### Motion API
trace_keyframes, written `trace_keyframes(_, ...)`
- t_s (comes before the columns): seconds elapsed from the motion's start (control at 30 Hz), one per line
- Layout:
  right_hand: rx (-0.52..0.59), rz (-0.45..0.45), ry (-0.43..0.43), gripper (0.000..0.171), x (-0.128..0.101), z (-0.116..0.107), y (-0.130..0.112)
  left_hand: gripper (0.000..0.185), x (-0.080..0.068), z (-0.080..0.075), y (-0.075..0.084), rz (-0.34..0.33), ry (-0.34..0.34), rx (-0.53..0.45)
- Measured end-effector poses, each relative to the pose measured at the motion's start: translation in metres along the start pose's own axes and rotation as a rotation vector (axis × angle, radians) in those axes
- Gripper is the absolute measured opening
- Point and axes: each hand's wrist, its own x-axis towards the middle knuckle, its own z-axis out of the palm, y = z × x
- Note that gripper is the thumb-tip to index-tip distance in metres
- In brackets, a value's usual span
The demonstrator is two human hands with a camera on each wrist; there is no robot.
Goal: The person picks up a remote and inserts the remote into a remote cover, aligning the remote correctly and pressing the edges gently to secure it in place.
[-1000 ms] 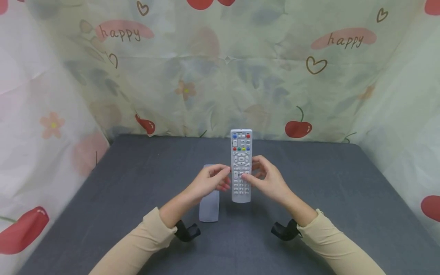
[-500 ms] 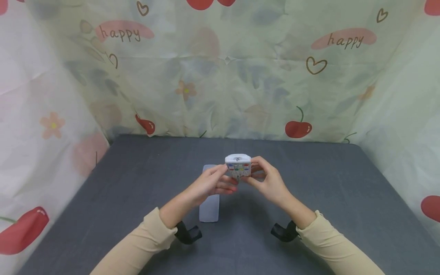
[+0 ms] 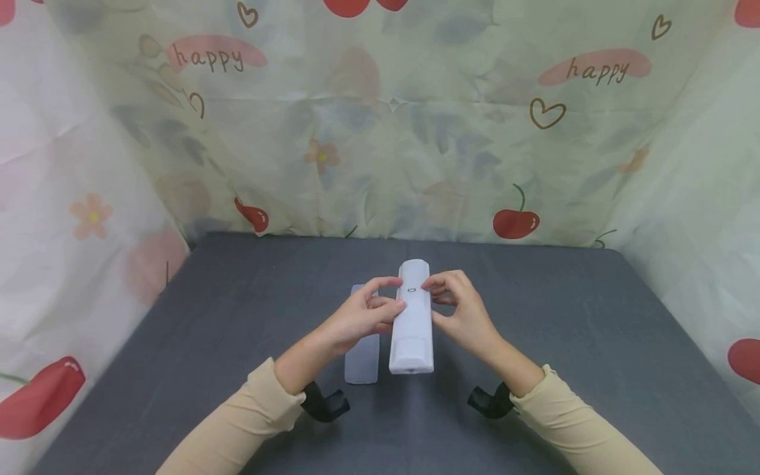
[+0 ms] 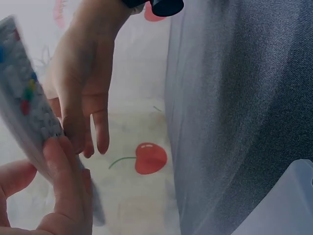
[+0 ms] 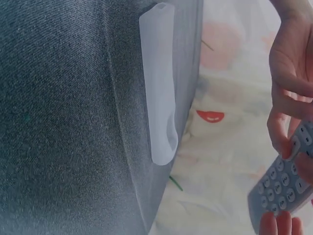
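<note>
Centrally, a white remote control (image 3: 411,323) is held between a person's two hands above a dark grey counter (image 3: 534,316), its long side running near to far, its plain back turned up and its buttons facing down, as both wrist views show. The left hand (image 3: 362,315) is partly closed, thumb and fingers gripping the remote's left edge around the middle. The right hand (image 3: 466,310) is also partly closed, its fingertips bent onto the back and right edge, a little toward the far end, with the thumb lower along the same edge. To the left of the remote, a pale, translucent sleeve (image 3: 362,363) lies on the counter, partly hidden beneath the left hand, its near end showing. Beyond the counter hangs a pale curtain (image 3: 392,165) printed with cherries, flowers and the word "happy".
</note>
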Motion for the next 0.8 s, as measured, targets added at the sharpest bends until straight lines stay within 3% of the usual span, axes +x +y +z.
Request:
trace_keyframes(0.27, 0.086, 0.131, -0.037, 0.049, 0.0007, 0.0001, -0.0010, 0.059, -0.0007, 0.0010, -0.0010, 0.039, 0.027, -0.003)
trace_keyframes(0.47, 0.182, 0.160, -0.102, 0.046, 0.0023, -0.0032, 0.0004, 0.063, 0.0002, 0.0016, -0.0013, 0.054, 0.064, 0.003)
trace_keyframes(0.67, 0.301, 0.269, -0.186, 0.042, 0.0042, -0.0066, -0.0028, 0.062, 0.0010, 0.0005, -0.0017, 0.075, 0.115, 0.037)
trace_keyframes(0.8, 0.322, 0.312, -0.201, 0.046, 0.0059, -0.0063, -0.0036, 0.061, 0.0021, -0.0003, -0.0029, 0.086, 0.123, 0.068)
